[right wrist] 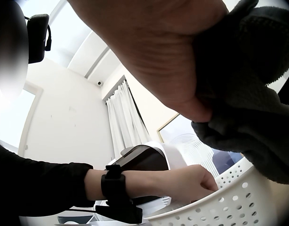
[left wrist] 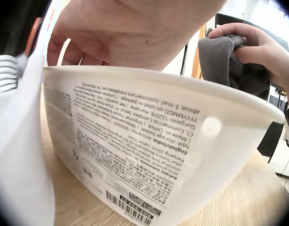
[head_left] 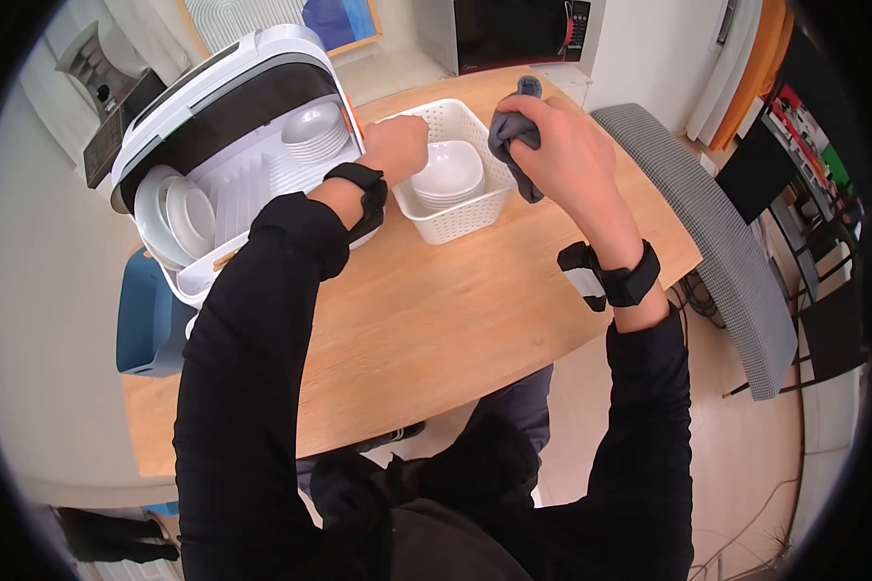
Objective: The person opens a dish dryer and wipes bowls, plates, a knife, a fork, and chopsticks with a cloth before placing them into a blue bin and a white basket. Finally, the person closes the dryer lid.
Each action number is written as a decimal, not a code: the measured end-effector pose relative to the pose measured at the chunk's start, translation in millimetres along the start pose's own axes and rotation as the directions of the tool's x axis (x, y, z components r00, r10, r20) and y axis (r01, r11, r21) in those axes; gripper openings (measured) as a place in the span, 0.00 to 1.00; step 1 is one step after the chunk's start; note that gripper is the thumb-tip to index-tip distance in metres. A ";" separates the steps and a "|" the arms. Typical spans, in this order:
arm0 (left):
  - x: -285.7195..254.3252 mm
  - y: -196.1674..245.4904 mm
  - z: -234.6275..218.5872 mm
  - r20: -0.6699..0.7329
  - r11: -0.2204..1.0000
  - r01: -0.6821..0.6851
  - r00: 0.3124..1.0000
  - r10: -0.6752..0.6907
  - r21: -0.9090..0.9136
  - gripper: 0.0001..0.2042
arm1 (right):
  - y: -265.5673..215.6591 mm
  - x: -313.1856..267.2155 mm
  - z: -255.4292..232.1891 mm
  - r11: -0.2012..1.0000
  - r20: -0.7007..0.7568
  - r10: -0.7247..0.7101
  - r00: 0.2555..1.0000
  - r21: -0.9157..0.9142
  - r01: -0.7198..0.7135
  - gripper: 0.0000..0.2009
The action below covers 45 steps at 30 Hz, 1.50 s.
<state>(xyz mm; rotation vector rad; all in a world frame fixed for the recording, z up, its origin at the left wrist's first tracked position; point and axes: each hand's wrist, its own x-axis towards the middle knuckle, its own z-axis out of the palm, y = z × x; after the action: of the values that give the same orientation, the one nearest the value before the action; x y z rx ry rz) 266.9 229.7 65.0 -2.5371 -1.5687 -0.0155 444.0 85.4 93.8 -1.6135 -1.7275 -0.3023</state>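
Note:
My right hand [head_left: 569,145] grips a bunched dark grey cloth [head_left: 515,140], raised near the right side of a white perforated plastic basket [head_left: 458,226]. Inside the basket sits a stack of white bowls [head_left: 448,168]. My left hand [head_left: 397,147] reaches over the basket's left rim, its fingers bent down inside. In the left wrist view, the rim and the labelled outer wall of the basket [left wrist: 191,141] hide the fingertips, and I cannot tell what they hold. The right wrist view shows the grey cloth [right wrist: 248,108] hanging from the fingers, close above the basket's rim.
A white dish cabinet [head_left: 262,58] with a raised dark lid stands left of the basket. It holds stacked small bowls [head_left: 314,131] and white plates [head_left: 190,215]. A blue bin [head_left: 150,315] is at the wooden table's [head_left: 436,320] left edge. Behind are a microwave [head_left: 518,37] and, right, a grey bench [head_left: 707,232].

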 end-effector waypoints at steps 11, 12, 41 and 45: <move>-89.0 -71.4 -66.3 -0.205 0.975 -0.036 0.979 -0.009 -0.219 0.10 | -70.2 1.0 -11.6 0.989 -0.048 -0.099 0.994 0.107 0.104 0.24; -95.5 -89.4 -66.6 -0.176 0.973 0.011 0.983 -0.053 -0.232 0.10 | -80.8 0.2 -10.1 0.981 -0.074 -0.128 0.989 0.137 0.137 0.23; -25.4 -200.4 5.1 0.043 0.811 0.445 0.884 -0.465 -0.380 0.23 | -150.0 -2.3 85.2 0.940 0.344 -0.266 0.901 0.302 0.162 0.18; -24.3 -205.3 2.5 0.138 0.722 0.453 0.881 -0.453 -0.523 0.16 | -145.5 -4.8 93.6 0.928 0.315 -0.267 0.911 0.338 0.155 0.17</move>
<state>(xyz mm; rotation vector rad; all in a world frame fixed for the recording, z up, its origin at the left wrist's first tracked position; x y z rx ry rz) 73.1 298.3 86.8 -2.4019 -2.4398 -0.6046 275.0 113.8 70.0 -1.3081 -2.1128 0.1672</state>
